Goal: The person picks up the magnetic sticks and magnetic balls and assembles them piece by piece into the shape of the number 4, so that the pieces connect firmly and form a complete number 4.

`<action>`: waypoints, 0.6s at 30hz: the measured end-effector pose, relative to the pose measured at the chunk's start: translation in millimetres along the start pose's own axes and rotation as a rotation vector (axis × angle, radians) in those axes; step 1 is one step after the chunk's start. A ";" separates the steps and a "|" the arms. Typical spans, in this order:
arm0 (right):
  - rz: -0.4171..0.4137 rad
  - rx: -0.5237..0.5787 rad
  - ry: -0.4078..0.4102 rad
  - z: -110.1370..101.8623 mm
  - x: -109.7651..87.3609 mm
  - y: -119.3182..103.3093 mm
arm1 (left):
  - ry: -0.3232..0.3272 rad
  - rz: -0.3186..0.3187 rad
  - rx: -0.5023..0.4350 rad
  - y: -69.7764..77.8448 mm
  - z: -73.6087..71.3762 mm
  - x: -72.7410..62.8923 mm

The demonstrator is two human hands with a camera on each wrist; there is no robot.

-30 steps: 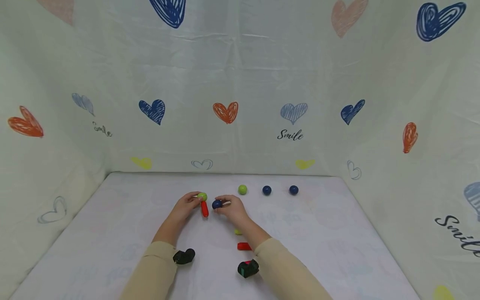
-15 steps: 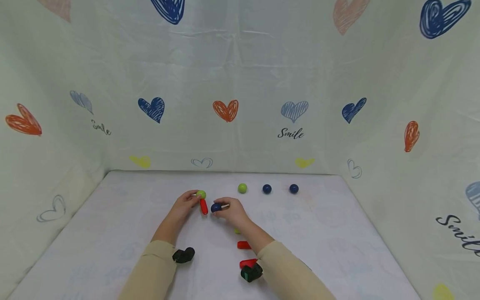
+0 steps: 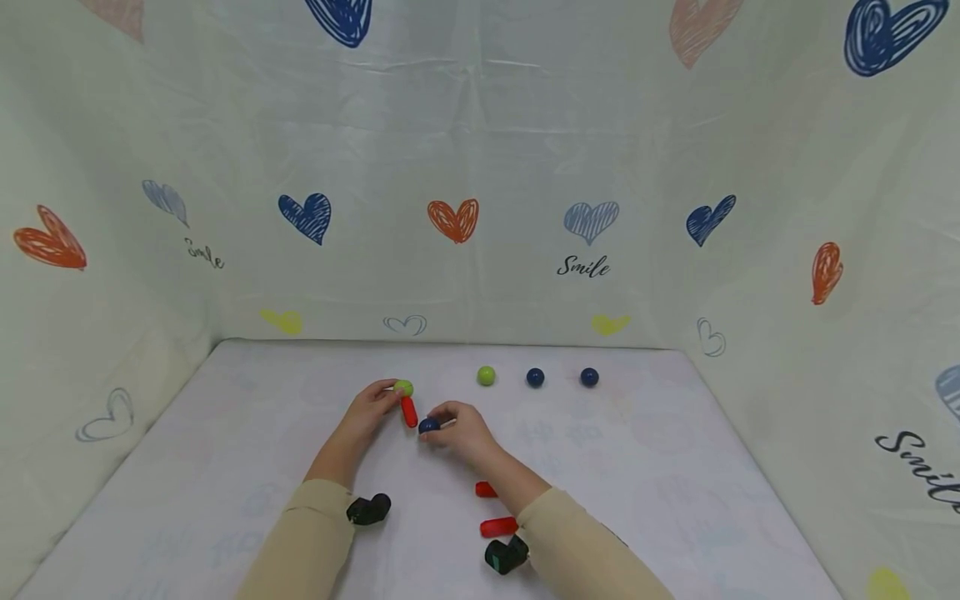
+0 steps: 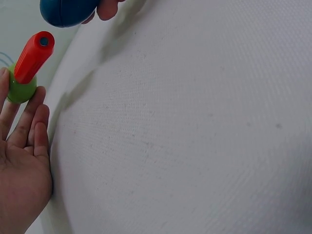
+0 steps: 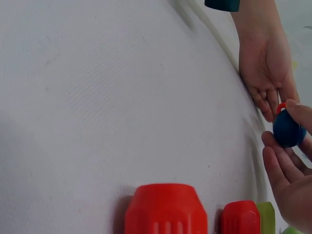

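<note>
My left hand (image 3: pixel 367 410) pinches a light green ball (image 3: pixel 403 388) at the table's far left-centre. A short red rod (image 3: pixel 408 412) extends from that ball toward me, and its free end shows a small dark round centre in the left wrist view. In my right hand (image 3: pixel 467 433) is a dark blue ball (image 3: pixel 428 426), held between thumb and fingers. This ball sits just right of the rod's free end, with a narrow gap between them in the head view. The right wrist view shows the blue ball (image 5: pixel 287 128) overlapping the rod.
Another green ball (image 3: pixel 486 376) and two blue balls, one in the middle (image 3: pixel 535 377) and one farther right (image 3: pixel 589 377), line the back. Red rods (image 3: pixel 498 527) lie beside my right forearm. A green piece (image 5: pixel 267 218) shows behind them in the right wrist view.
My right hand has brought the blue ball nearer to me and slightly left, down toward the rod's free end. My left hand stays nearly still. The green piece by my right forearm is now hidden in the head view.
</note>
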State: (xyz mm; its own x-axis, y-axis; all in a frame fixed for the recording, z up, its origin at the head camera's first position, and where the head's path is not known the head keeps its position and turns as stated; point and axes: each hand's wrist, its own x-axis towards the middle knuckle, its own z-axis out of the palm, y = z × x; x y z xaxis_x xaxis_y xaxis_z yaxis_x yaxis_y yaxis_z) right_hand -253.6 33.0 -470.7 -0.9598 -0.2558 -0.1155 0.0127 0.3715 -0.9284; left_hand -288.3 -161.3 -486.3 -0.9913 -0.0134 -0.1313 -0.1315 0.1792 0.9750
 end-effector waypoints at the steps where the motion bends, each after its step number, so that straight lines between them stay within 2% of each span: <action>1: -0.006 -0.004 0.001 0.5 -0.4 0.1 | -0.002 0.001 0.004 0.3 0.2 -0.4; 10: -0.039 -0.022 -0.001 4.3 -2.0 4.8 | -0.006 0.012 -0.002 0.8 1.0 -1.3; 18: -0.051 -0.051 -0.008 4.3 -5.4 5.5 | -0.009 0.064 0.039 -3.0 3.3 2.7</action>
State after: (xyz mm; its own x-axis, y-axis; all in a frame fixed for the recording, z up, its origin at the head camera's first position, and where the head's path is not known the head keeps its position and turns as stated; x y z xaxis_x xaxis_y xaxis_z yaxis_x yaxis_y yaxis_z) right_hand -247.1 32.6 -476.7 -0.9565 -0.2826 -0.0721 -0.0502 0.4029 -0.9139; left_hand -290.5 -158.5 -490.2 -0.9975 0.0078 -0.0702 -0.0668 0.2176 0.9737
